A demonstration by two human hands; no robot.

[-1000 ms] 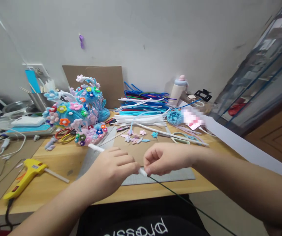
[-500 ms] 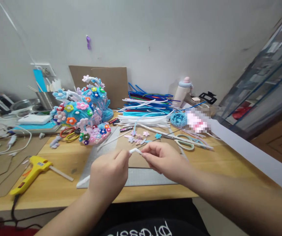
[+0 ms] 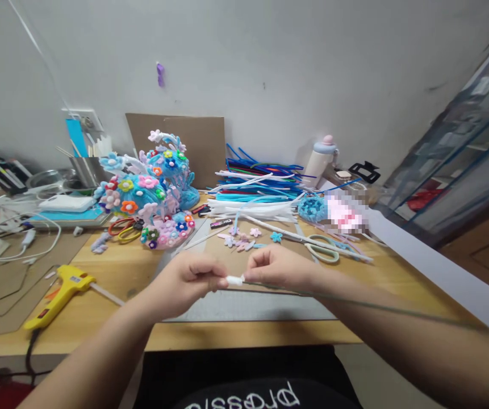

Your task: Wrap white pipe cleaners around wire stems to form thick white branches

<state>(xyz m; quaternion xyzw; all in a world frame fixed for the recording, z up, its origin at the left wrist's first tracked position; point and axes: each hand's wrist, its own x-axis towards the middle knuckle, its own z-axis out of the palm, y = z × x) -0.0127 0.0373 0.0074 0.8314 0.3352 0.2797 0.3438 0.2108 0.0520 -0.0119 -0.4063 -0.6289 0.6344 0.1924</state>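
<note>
A short, thick piece of white pipe cleaner (image 3: 234, 280) spans the gap between my two hands, above the work mat. Its left end is pinched between the thumb and fingers of my left hand (image 3: 184, 281). At its right end, the closed fingertips of my right hand (image 3: 275, 267) grip where a thin dark wire (image 3: 367, 307) meets it. The wire runs right, across my right forearm, to the edge of the view. Small felt-like flowers and petals (image 3: 242, 243) lie on a cardboard sheet (image 3: 218, 258) just beyond my hands.
A yellow glue gun (image 3: 59, 298) lies at left. Flower-covered blue ornaments (image 3: 142, 196) stand behind it. Bundled pipe cleaners (image 3: 253, 196) are stacked by the wall. Pale-handled scissors (image 3: 325, 250), a bottle (image 3: 318, 162) and a white paper strip (image 3: 431, 261) are at right.
The bent white strip between my hands now shows as a short, straight piece. My left hand has turned from a fist to a pinch, and a dark wire now trails right.
</note>
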